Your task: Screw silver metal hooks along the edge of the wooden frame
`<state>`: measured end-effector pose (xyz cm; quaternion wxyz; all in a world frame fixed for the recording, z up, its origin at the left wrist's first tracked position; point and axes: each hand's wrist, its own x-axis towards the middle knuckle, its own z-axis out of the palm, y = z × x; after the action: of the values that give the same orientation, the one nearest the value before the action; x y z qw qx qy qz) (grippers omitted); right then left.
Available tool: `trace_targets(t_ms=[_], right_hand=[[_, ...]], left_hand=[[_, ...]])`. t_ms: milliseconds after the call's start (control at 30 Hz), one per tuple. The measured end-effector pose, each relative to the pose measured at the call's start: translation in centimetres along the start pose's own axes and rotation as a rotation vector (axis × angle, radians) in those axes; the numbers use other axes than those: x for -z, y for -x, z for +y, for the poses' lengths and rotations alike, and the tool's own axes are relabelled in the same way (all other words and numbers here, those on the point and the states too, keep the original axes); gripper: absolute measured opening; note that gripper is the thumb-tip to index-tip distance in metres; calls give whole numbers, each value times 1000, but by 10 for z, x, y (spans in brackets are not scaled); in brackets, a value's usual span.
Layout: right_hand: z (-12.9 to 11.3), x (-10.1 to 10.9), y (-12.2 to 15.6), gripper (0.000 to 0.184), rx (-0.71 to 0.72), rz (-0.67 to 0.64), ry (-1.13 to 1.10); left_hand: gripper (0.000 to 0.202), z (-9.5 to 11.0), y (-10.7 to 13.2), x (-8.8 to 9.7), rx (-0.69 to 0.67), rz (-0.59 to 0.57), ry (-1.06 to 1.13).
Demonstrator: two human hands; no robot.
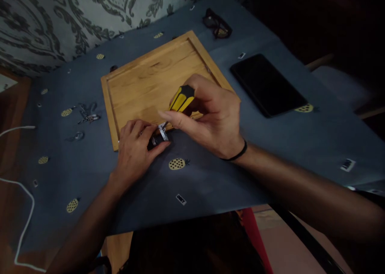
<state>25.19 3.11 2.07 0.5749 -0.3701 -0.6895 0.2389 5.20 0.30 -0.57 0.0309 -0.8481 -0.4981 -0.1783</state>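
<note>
My right hand point(210, 113) is closed around the yellow and black handle of a screwdriver point(181, 99), tilted so its shaft points down and left. The tip meets a small dark object with a shiny metal strip point(163, 133), whose kind I cannot make out. My left hand point(136, 142) pinches that object between thumb and fingers at the near edge of a wooden tray point(147, 61). Part of the object is hidden behind the left fingers.
A black tablet or large phone point(267, 83) lies right of the tray, with dark-framed glasses point(217, 23) behind it. Small metal pieces point(88, 115) lie to the left on the pineapple-print cloth point(216, 186). A white cable point(30, 210) runs along the left side.
</note>
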Motion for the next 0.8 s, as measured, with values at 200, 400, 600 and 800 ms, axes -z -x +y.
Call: trace_targets(t_ms=[200, 400, 600, 800], right_hand=[[-6, 5, -2, 32, -84, 56, -43], [1, 2, -1, 20, -23, 26, 39], [2, 2, 0, 22, -14, -28, 89], [6, 1, -1, 21, -24, -54, 51]], left_hand=[[37, 0, 0, -1, 6, 18, 32], [37, -1, 0, -1, -5, 4, 32], [35, 1, 0, 1, 2, -2, 20], [35, 1, 0, 1, -13, -1, 8]])
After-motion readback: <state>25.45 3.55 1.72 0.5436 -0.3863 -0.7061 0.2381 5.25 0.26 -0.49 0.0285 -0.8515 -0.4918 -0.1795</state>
